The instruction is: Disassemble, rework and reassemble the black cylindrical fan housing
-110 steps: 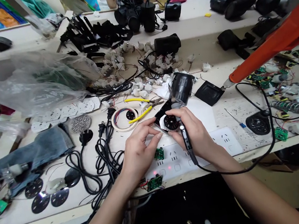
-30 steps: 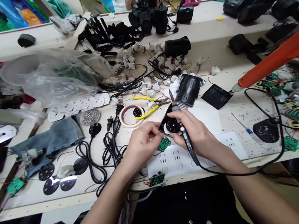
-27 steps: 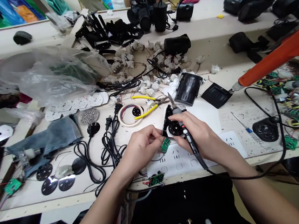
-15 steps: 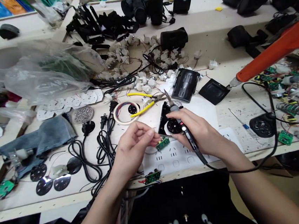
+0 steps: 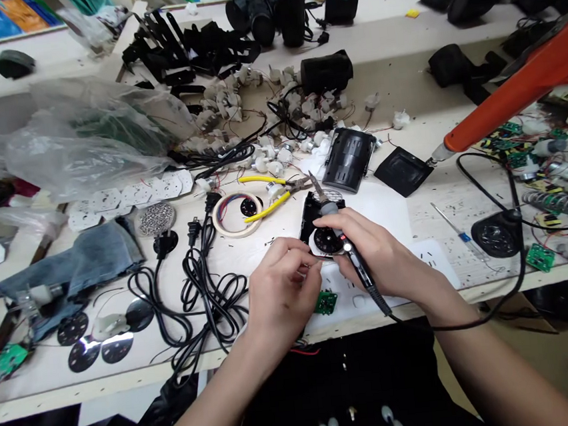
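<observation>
My right hand [image 5: 378,251] grips a soldering iron [image 5: 356,263] like a pen, its metal tip pointing up and away over the bench. Beside it, my left hand [image 5: 286,286] is closed in a pinch at the near edge of an open black plastic housing [image 5: 307,219]. Whatever lies between those fingertips is too small to make out. Inside the housing sits a black slotted disc [image 5: 327,239]. A green circuit board [image 5: 325,302] is just below the left fingers, over a white slotted panel [image 5: 357,300], partly covered by that hand.
Yellow-handled pliers [image 5: 268,208] rest across a tape roll [image 5: 219,226]. Coiled black power cords [image 5: 189,296] lie left of my hands. A black curved cover [image 5: 348,160] and a flat black plate [image 5: 403,171] are beyond. An orange-handled tool [image 5: 513,94] reaches in from the right, near a screwdriver [image 5: 453,223].
My left hand has moved right and slightly down, to the housing's edge. The circuit board near its fingers is now lower. The right hand still holds the soldering iron in nearly the same place.
</observation>
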A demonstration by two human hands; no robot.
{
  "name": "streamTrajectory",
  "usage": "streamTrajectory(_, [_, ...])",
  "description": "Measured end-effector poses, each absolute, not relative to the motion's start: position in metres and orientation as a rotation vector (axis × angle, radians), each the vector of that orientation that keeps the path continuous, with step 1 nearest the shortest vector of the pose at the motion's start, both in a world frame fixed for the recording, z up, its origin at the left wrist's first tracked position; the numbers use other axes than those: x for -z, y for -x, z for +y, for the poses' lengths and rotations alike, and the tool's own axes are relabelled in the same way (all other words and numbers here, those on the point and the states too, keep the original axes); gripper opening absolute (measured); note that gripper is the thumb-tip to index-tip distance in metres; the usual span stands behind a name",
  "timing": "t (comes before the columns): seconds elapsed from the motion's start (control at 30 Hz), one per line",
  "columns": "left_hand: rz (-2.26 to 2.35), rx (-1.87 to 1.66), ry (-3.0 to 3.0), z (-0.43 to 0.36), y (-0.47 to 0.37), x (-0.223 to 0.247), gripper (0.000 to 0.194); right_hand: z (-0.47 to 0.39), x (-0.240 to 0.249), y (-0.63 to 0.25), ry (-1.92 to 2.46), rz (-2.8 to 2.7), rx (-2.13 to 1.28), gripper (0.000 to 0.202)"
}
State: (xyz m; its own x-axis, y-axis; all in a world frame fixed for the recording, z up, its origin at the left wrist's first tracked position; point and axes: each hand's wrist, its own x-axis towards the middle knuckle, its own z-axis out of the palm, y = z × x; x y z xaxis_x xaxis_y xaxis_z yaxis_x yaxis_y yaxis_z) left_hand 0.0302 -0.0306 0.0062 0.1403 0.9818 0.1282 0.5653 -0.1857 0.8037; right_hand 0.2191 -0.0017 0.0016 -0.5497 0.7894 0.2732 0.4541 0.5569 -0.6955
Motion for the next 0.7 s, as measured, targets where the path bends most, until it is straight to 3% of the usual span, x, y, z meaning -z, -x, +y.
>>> streamTrajectory(0.7, [1.423, -0.941, -1.779, -0.032, -0.016, 0.002, 0.006, -0.006, 0.007, -0.208, 0.997, -1.969, -0.683, 0.053])
